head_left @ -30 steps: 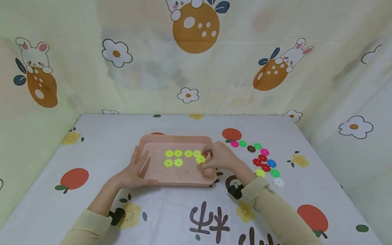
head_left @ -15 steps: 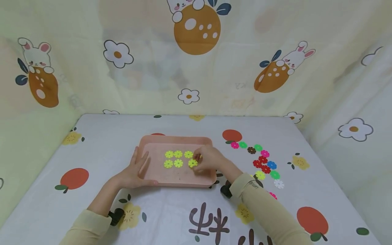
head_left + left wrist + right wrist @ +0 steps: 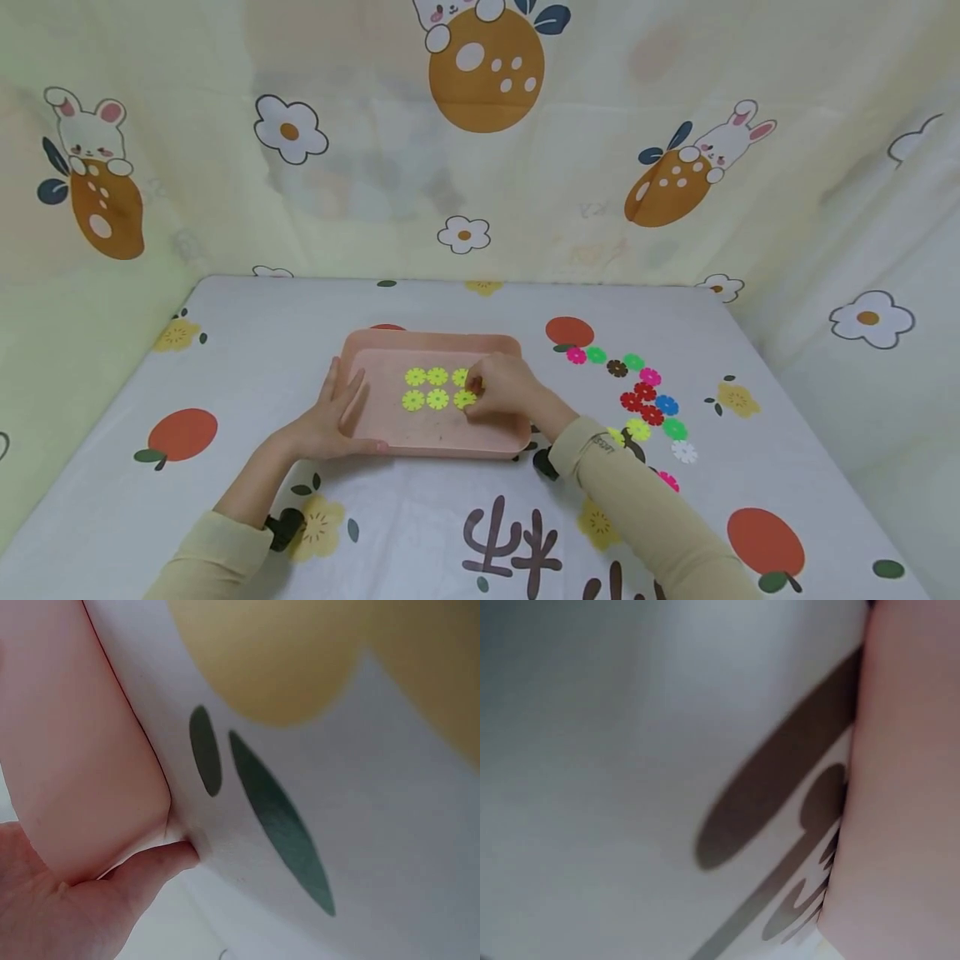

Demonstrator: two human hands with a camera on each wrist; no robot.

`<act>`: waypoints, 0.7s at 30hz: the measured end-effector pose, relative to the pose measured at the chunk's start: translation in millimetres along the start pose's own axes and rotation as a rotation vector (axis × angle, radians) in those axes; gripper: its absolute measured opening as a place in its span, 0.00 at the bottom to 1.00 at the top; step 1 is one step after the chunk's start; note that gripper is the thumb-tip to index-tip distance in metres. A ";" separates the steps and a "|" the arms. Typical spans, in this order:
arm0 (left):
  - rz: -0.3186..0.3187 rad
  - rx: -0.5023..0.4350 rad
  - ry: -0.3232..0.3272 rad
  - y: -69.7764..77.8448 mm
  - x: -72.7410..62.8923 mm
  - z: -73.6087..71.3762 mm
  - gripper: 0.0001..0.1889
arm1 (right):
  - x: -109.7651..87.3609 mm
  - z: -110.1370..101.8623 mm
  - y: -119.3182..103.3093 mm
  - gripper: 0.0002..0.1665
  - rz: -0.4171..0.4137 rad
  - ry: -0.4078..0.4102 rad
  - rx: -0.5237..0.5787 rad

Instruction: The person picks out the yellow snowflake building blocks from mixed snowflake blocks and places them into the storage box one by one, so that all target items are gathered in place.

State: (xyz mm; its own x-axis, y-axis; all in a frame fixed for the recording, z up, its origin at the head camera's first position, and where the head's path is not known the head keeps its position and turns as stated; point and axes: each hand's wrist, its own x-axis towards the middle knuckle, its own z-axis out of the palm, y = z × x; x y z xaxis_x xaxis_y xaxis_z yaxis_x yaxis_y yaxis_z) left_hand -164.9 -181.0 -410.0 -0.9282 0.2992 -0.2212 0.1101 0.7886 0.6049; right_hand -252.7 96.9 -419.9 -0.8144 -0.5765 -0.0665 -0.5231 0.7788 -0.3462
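In the head view a shallow pink tray lies on the table, with yellow flower-shaped discs in two rows on its floor. My left hand rests against the tray's left end, fingers spread and thumb along the front side. The left wrist view shows that thumb straight beside the tray's corner. My right hand reaches over the tray's right part and pinches a yellow flower-shaped disc, at the right end of the near row. Its fingers partly cover the disc above, in the far row.
Right of the tray lie loose flower-shaped discs, among them red ones, a blue one, a white one and a brown one. Some lie close to the right sleeve. A patterned curtain stands behind the table.
My right hand has moved left and slightly nearer with the yellow disc, bringing it from the tray's right part to the end of the near row. The left hand has stayed in place.
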 end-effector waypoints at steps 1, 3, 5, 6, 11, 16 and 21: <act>0.000 0.001 0.002 -0.3 0.3 0.1 0.62 | 0.0 -0.4 -0.5 0.13 0.004 0.000 -0.004; 0.002 0.001 0.005 -0.7 0.4 0.0 0.62 | 0.4 -1.3 -1.4 0.13 0.008 -0.001 -0.011; 0.003 0.003 0.006 -1.1 0.5 0.0 0.62 | 0.4 -2.4 -2.1 0.13 0.009 -0.001 -0.017; 0.004 0.004 0.005 -1.3 0.5 0.0 0.62 | 0.3 -2.9 -2.3 0.13 0.011 -0.002 -0.016; 0.018 -0.006 0.007 -2.2 0.1 -0.4 0.61 | -2.7 -6.7 -2.6 0.14 0.009 0.004 -0.005; 0.033 -0.019 0.005 -2.6 -0.2 -0.2 0.61 | -9.5 -9.7 -0.5 0.16 0.013 0.012 0.012; 0.025 -0.015 0.004 -2.6 -0.1 0.8 0.61 | -18.1 -15.4 1.0 0.18 0.033 0.018 0.058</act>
State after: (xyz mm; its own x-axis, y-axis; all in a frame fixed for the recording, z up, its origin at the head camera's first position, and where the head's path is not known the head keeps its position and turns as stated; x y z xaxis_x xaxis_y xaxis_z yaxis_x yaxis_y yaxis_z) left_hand -164.8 -182.7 -412.1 -0.9267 0.3165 -0.2028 0.1279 0.7727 0.6218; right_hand -242.3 112.0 -404.6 -0.8359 -0.5454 -0.0620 -0.4806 0.7817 -0.3974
